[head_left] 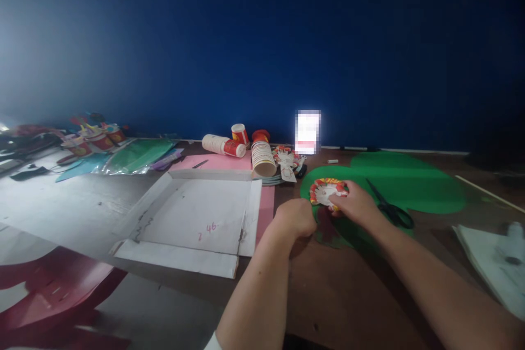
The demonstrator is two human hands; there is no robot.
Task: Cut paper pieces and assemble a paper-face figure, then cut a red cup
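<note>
Flower-like piece cut from a red, yellow and white paper cup (327, 192), seen over the left part of a bright green sheet with rounded outlines (410, 180). Pinched at its right edge by the right hand (356, 202), thumb and fingers closed on the rim, white fringed inside partly in view. Just beside, lower and to the left, the left hand (296, 217), back uppermost, fingers curled under; impossible to tell how tightly closed, or whether around anything.

To the right, black-handled scissors (396, 213), lying across the green sheet. Farther right, a thin pale stick (488, 193) and, nearer, a white pad of paper (484, 257).

To the left of both hands, a shallow white cardboard tray (205, 199) with red handwriting inside, partly over a flat pink sheet (267, 210). Behind the tray, a nested stack of white and red paper cups (217, 145) on its side, a single red and white cup (240, 134), and a tilted stack of ribbed cream cups (263, 159). Near these, a bright blurred rectangle (307, 131) against a dark blue wall (262, 38).
</note>
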